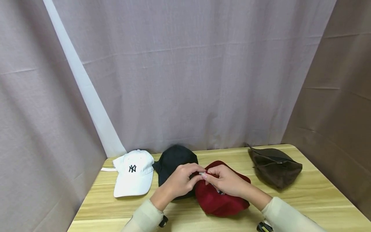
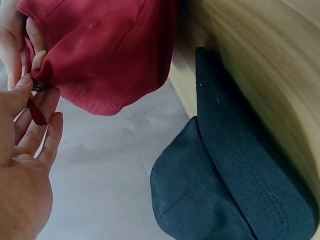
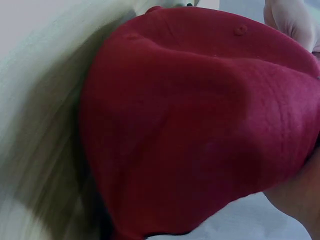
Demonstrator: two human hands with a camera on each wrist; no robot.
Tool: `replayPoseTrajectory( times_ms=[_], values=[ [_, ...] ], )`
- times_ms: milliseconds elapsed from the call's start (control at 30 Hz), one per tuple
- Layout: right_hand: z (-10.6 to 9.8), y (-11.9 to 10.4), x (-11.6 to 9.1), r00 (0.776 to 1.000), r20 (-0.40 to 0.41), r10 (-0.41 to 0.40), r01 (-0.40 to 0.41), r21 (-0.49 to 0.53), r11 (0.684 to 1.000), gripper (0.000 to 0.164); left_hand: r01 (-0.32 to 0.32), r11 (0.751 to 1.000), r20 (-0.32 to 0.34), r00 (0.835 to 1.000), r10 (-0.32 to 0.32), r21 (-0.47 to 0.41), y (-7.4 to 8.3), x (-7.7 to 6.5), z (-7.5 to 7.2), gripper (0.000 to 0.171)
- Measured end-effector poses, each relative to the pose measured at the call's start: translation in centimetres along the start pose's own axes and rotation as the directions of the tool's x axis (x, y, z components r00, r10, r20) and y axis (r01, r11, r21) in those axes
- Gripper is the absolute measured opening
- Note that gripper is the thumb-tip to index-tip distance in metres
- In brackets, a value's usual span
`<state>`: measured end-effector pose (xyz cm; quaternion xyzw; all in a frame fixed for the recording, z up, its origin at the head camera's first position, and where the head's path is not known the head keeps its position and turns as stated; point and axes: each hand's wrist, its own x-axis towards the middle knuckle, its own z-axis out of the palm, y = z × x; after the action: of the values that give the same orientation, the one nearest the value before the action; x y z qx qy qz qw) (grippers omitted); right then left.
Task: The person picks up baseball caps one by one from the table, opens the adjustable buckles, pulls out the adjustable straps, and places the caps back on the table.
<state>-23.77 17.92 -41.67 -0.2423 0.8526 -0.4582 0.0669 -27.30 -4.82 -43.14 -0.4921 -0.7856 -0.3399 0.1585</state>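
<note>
A red cap (image 1: pixel 221 204) lies between my two hands over the wooden table, its crown turned towards the left wrist camera in that view. My left hand (image 1: pixel 180 181) pinches the cap's thin red strap (image 2: pixel 37 113) between thumb and fingers beside a small metal buckle (image 2: pixel 39 87). From the other side my right hand (image 1: pixel 227 181) pinches the same strap area, and the fingertips of both hands nearly meet. In the right wrist view the red cap (image 3: pixel 190 125) fills most of the picture and hides the fingers' work.
A black cap (image 1: pixel 175 159) sits just left of the red one, partly behind my left hand. Farther left stands a white cap (image 1: pixel 134 174) with dark letters. A dark brown cap (image 1: pixel 275 167) lies at the right on the wooden table (image 1: pixel 316 199). Grey curtains (image 1: pixel 185 80) hang behind.
</note>
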Motion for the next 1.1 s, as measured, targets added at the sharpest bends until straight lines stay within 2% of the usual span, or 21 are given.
replayPoseTrajectory(
  times_ms=[167, 300, 500, 733, 967, 1100],
  values=[
    [0.0, -0.4, 0.4, 0.999, 0.002, 0.038, -0.038, 0.032, 0.999, 0.042, 0.004, 1.0, -0.007, 1.0, -0.004, 0.003, 0.0, 0.2, 0.1, 0.013],
    [0.1, -0.3, 0.7, 1.0, -0.006, 0.016, -0.016, 0.036, 0.999, 0.043, 0.01, 1.0, -0.013, 1.0, -0.01, -0.001, -0.1, 0.3, 0.0, 0.012],
    [-0.1, -0.1, 1.0, 1.0, 0.007, 0.0, 0.0, 0.059, 0.998, 0.042, -0.015, 1.0, -0.031, 0.999, 0.016, 0.01, -0.2, 0.3, 0.2, 0.012],
    [-0.4, 0.1, 1.1, 0.998, 0.053, -0.034, 0.026, 0.143, 0.989, 0.042, 0.01, 1.0, -0.009, 1.0, -0.01, -0.016, 0.0, 0.1, 0.2, 0.014],
    [-0.3, 0.4, 1.0, 0.997, 0.074, -0.024, 0.013, 0.148, 0.989, 0.044, -0.004, 1.0, -0.028, 1.0, 0.003, -0.031, -0.2, 0.0, 0.2, 0.014],
    [-0.4, 0.4, 0.9, 0.994, 0.096, -0.054, 0.037, 0.164, 0.986, 0.046, -0.007, 0.999, -0.039, 0.999, 0.005, -0.044, -0.3, 0.0, 0.2, 0.014]
  ],
)
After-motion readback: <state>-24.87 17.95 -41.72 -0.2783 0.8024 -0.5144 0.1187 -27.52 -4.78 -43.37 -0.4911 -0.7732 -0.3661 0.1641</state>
